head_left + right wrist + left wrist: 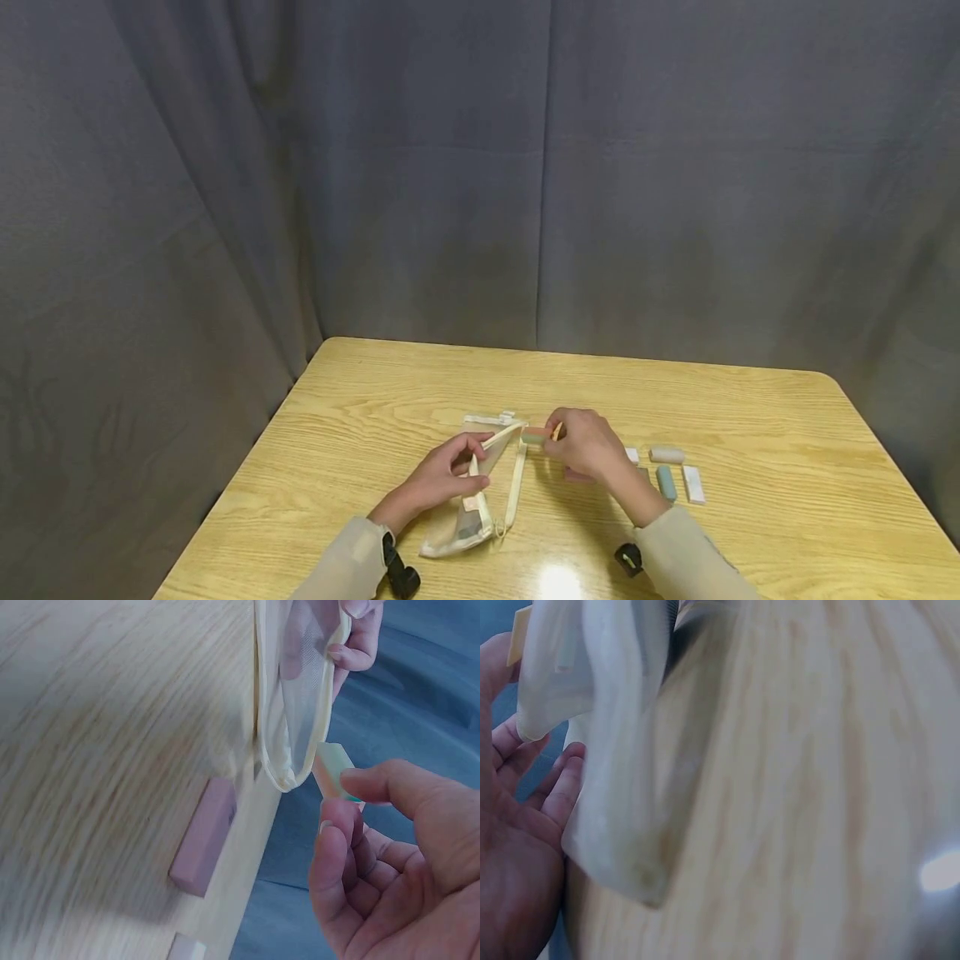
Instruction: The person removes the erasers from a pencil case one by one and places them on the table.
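Observation:
A mesh zip pouch (pixel 517 483) with cream trim lies on the table, its mouth spread wide. My left hand (pixel 444 475) grips one edge of that mouth between thumb and fingers. Small things show through the mesh near its lower end. My right hand (pixel 588 442) pinches a pastel green and orange eraser (pixel 334 769) between thumb and fingertips. The eraser is right at the pouch's open rim in the right wrist view. Below the right hand, a pink eraser (pixel 206 836) lies on the table, partly hidden by that hand in the head view.
To the right of the right hand lie a beige eraser (pixel 667 455), a teal eraser (pixel 666 482) and a white eraser (pixel 693 484). Another white block (pixel 632 455) shows partly behind the right wrist. A dark curtain (pixel 420 208) hangs beyond the wooden table (pixel 360 392).

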Tool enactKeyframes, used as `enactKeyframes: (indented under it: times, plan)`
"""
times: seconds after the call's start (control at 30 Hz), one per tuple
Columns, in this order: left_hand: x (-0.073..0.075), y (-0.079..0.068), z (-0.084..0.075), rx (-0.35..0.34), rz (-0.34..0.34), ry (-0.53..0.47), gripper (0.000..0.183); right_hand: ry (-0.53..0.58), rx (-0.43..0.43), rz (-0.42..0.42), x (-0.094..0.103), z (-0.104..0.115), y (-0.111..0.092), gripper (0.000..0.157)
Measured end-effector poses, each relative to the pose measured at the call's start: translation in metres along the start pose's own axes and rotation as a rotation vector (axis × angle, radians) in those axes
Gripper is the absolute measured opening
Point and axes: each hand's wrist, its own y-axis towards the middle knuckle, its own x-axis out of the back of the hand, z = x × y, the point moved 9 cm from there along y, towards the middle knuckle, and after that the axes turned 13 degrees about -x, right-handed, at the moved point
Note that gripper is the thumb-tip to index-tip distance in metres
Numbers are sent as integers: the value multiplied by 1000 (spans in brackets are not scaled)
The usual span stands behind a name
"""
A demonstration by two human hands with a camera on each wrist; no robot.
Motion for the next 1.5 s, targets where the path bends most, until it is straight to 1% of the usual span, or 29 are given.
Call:
enactKeyframes:
  times: [0.17,0.3,0.37,0.47,0.53,0.57,0.6,0.7,0.8,0.9,0.97,1.03,1.13,1.2,1.33,1.5]
  plan:
    - [1,-1,2,-2,-3,-14,30,30,-10,22,5,-3,-8,10]
    - [3,0,3,2,-12,-4,30,37,-16,23,9,-5,-16,10]
    - [3,1,1,-6,-19,-9,30,30,-6,12,12,-6,-19,11]
    - [2,2,-4,-34,-23,-25,29,8,22,-17,17,-8,-24,11]
    - [1,3,-9,-69,-16,-7,26,0,46,-34,20,-10,-27,10]
    - [0,3,-11,-84,-8,10,24,-5,57,-42,21,-11,-29,10]
    - [-1,4,-14,-104,5,48,22,-2,61,-42,22,-13,-31,11]
    - [-5,7,-23,-151,47,185,20,11,67,-33,24,-18,-36,16]
    - [-9,9,-29,-174,97,306,18,31,44,-17,26,-26,-40,26]
    - [-13,11,-33,-188,147,369,14,40,18,-11,29,-33,-44,36]
    - [-15,12,-35,-201,181,404,14,45,7,-14,31,-37,-46,39]
    - [-15,12,-36,-211,203,444,14,44,17,-19,32,-39,-48,36]
    - [-14,12,-38,-211,215,497,15,40,52,-21,32,-42,-51,23]
    - [-12,11,-39,-206,216,519,16,40,75,-16,31,-44,-54,18]
    - [-12,11,-42,-198,226,567,19,48,101,-2,27,-51,-59,19]
    - [-14,11,-51,-181,235,672,18,45,117,32,18,-57,-65,20]
